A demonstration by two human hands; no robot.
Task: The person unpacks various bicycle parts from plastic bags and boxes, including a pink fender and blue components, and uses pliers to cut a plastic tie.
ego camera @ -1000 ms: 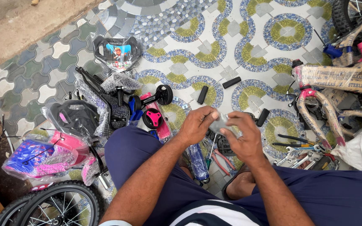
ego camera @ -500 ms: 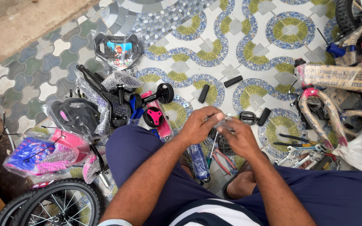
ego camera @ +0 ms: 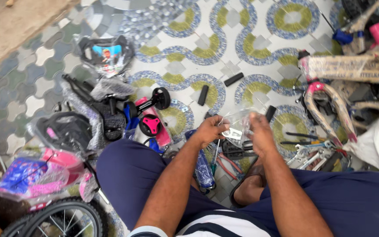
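Note:
Both my hands meet over my lap and grip a small clear plastic bag (ego camera: 237, 127) with metal parts inside. My left hand (ego camera: 209, 130) pinches its left edge. The bag's right side is held by my right hand (ego camera: 259, 131). Below the hands lie a black pedal (ego camera: 237, 150) and red-handled pliers (ego camera: 228, 164) on the patterned tile floor. I sit with dark blue trousers on, knees spread.
A pink training wheel (ego camera: 151, 124), a wrapped black saddle (ego camera: 64, 131) and a wrapped pink basket (ego camera: 36, 175) lie at left. A bike tyre (ego camera: 58, 217) is at bottom left. Wrenches (ego camera: 312, 153) and a wrapped pink bike frame (ego camera: 343, 87) are at right. Black grips (ego camera: 233, 79) lie ahead.
My hands have shifted slightly and spread the clear bag wider between them. The view has tilted a little to the right.

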